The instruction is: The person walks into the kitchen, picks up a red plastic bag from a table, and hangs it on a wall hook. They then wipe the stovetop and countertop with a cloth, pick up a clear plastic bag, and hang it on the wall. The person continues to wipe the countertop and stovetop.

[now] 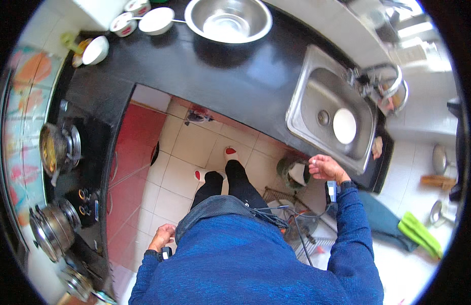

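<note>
My right hand [325, 167] hovers near the front edge of the sink, above the green bin on the floor. Its fingers are bent, and a small white spot shows at the fingertips; I cannot tell whether it is a held thing. Low at my left side hangs my left hand [163, 237], loosely curled, its palm hidden. In the stainless steel sink [312, 91] lies a white plate or bowl [344, 126] beside the drain. A chrome faucet [380, 82] rises behind the basin. Below the counter, the green bin [283, 171] contains something white.
Along the black countertop [174, 72] stand a large steel basin [228, 23], a white bowl [95, 50] and several other bowls. A wok [52, 148] and a steamer pot [52, 232] sit on the gas stove at left. A wire rack [277, 196] is by my right leg.
</note>
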